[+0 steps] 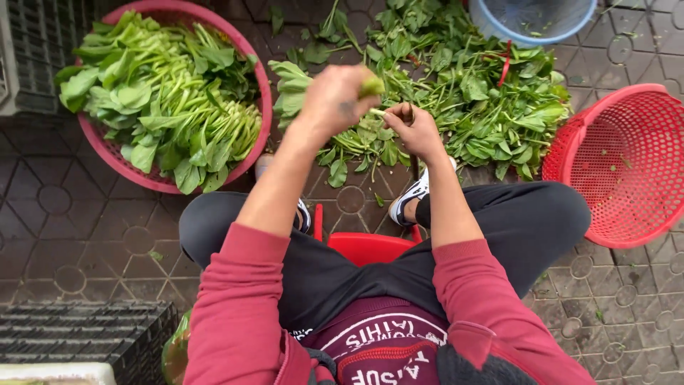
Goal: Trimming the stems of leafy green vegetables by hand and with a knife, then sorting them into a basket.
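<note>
My left hand (pixel 335 96) is raised above the ground and closed around a bunch of green leafy stalks (pixel 371 86), blurred by motion. Beside it my right hand (pixel 415 130) pinches the pale stem end (pixel 377 112) of the same bunch. Under both hands lies a loose pile of leafy greens (pixel 463 93) spread over the paving. A pink round basket (pixel 160 182) at the left is full of sorted greens (pixel 164 93). I sit on a low red stool (pixel 367 246).
A red mesh basket (pixel 627 164) lies tilted at the right. A blue basket (pixel 531 21) stands at the top. Black plastic crates sit at the top left (pixel 35 50) and bottom left (pixel 85 335). My knees and a sneaker (pixel 410 196) frame the stool.
</note>
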